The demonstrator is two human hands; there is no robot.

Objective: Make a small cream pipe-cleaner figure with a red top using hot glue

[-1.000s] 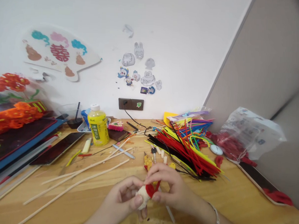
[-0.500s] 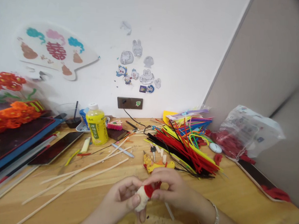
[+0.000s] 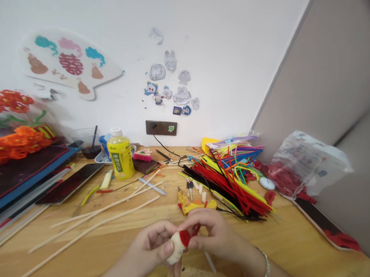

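Low in the view, my left hand [image 3: 151, 247] and my right hand [image 3: 213, 233] hold a small cream-white fuzzy chenille figure [image 3: 175, 247] between them. A red pipe cleaner [image 3: 185, 237] wraps its upper end. My left fingers pinch the white body, and my right fingertips grip the red part. Just beyond my right hand lies a yellow and orange pipe-cleaner piece [image 3: 196, 206], with small white pieces [image 3: 201, 192] and a set of keys [image 3: 189, 187] behind it.
On the wooden table [image 3: 293, 245], a large heap of multicoloured pipe cleaners [image 3: 228, 185] stands beyond my right hand. Long wooden sticks [image 3: 92, 220] lie to the left. A yellow drink bottle [image 3: 120, 155], a tablet [image 3: 69, 186] and orange pipe-cleaner flowers [image 3: 16, 143] stand further left.
Both hands sit a little lower in view than a second ago, uncovering the yellow piece behind them. The white figure stays held in both hands.
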